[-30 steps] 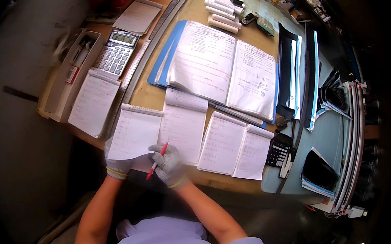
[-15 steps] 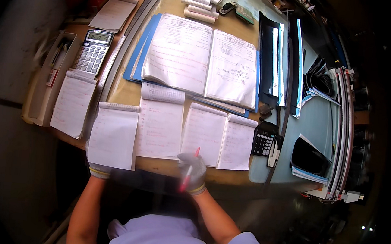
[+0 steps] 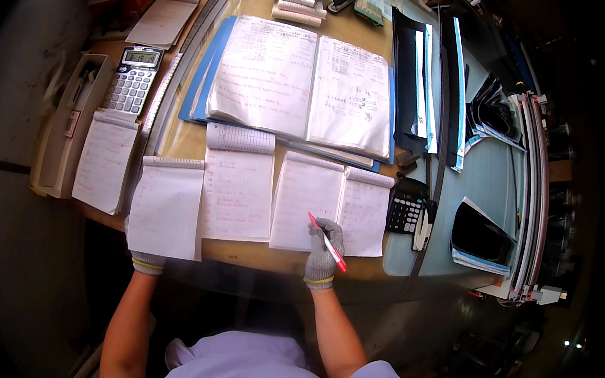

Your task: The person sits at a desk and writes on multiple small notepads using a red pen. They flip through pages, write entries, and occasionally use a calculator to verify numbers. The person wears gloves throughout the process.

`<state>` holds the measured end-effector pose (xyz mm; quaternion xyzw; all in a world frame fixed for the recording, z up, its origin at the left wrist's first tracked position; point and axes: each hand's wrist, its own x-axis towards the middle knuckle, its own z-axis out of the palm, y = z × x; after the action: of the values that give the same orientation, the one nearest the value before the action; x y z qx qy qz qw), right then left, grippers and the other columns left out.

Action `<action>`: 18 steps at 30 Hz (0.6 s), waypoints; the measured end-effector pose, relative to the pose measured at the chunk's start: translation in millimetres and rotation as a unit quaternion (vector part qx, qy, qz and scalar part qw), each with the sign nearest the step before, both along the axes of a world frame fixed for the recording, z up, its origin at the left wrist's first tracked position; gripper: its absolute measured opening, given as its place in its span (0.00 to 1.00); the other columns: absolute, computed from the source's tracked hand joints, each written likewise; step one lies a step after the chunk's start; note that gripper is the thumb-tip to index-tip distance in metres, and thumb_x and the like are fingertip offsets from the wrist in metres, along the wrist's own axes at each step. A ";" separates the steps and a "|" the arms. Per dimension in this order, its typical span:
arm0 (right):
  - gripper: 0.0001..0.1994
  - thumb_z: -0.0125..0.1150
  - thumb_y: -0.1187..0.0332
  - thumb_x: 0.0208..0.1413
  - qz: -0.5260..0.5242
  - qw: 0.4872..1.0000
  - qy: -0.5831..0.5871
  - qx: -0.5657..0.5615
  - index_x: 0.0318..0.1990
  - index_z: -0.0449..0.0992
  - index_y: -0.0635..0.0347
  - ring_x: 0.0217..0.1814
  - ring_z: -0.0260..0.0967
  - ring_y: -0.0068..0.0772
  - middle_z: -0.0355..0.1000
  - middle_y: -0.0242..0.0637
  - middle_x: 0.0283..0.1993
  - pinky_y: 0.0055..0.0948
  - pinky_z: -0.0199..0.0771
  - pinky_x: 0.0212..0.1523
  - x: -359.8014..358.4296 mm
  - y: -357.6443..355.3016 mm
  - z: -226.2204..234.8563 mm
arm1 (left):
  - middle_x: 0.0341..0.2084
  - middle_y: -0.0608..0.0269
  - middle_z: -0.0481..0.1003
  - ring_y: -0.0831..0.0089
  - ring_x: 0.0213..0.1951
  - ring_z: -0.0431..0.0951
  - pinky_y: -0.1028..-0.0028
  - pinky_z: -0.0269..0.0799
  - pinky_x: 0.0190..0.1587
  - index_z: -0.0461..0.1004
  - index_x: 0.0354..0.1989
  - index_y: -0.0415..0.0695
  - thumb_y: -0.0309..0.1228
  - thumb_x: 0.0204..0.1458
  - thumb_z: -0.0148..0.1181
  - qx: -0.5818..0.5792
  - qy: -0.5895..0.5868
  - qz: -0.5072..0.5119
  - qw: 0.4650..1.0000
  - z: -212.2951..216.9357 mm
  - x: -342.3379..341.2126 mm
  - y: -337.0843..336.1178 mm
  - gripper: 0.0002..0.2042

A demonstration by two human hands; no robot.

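My right hand (image 3: 324,252), in a grey knit glove, is closed around a red-and-white pen (image 3: 328,245). The pen's upper end rests at or just over the lower part of a spiral notepad (image 3: 305,203) with red handwriting. Just right of it another written notepad (image 3: 369,209) lies alongside. My left hand (image 3: 146,260), also gloved, is mostly hidden beneath the leftmost spiral notepad (image 3: 168,206), which overhangs the table's near edge; its fingers do not show. Between these lies a long notepad (image 3: 237,190) with its grid-lined top page folded over.
A large open ledger (image 3: 262,77) on blue folders (image 3: 203,87) lies beyond the notepads. A black calculator (image 3: 408,204) and a stapler (image 3: 423,228) are at right, near dark sheets (image 3: 482,237). A silver calculator (image 3: 133,82) and a long pen box (image 3: 74,126) stand at left.
My right hand has moved right and slightly away from me, bringing the pen over the right-hand notepads. The whole view has shifted a little; my left hand stays under the leftmost notepad.
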<state>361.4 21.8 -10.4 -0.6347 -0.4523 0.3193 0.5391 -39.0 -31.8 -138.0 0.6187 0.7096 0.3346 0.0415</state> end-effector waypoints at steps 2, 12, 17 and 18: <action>0.04 0.62 0.78 0.62 0.010 0.998 -0.060 0.024 0.43 0.78 0.67 0.40 0.72 0.28 0.77 0.38 0.39 0.29 0.75 0.43 3.5 0.7 -9.0 | 0.50 0.50 0.75 0.55 0.53 0.76 0.59 0.73 0.56 0.73 0.56 0.36 0.37 0.54 0.70 -0.017 -0.035 0.016 0.999 9.0 5.1 -0.3 0.25; 0.03 0.64 0.77 0.64 -0.008 0.994 0.108 -0.025 0.41 0.76 0.64 0.36 0.69 0.20 0.73 0.30 0.34 0.23 0.72 0.41 2.4 -6.9 -19.0 | 0.52 0.51 0.74 0.57 0.54 0.75 0.60 0.72 0.57 0.71 0.58 0.37 0.37 0.54 0.70 -0.014 -0.083 0.024 0.996 2.0 1.9 -4.5 0.26; 0.02 0.64 0.76 0.64 -0.004 0.993 0.116 -0.034 0.41 0.76 0.63 0.35 0.68 0.19 0.72 0.30 0.34 0.22 0.71 0.40 3.0 -6.9 -19.0 | 0.52 0.51 0.74 0.56 0.54 0.75 0.60 0.72 0.57 0.71 0.58 0.37 0.37 0.55 0.70 -0.010 -0.104 0.023 0.994 -0.5 0.6 -7.3 0.26; 0.02 0.64 0.76 0.64 -0.003 0.994 0.106 -0.033 0.41 0.76 0.63 0.35 0.68 0.19 0.72 0.29 0.34 0.22 0.71 0.40 3.4 -7.1 -21.6 | 0.52 0.51 0.74 0.56 0.54 0.75 0.60 0.72 0.57 0.71 0.58 0.37 0.37 0.55 0.70 -0.010 -0.108 0.023 0.994 -0.9 0.0 -7.5 0.26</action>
<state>364.9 14.7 -32.0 -0.6159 -0.3803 0.3976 0.5639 -39.0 -39.3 -138.9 0.5622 0.7180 0.3936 0.1166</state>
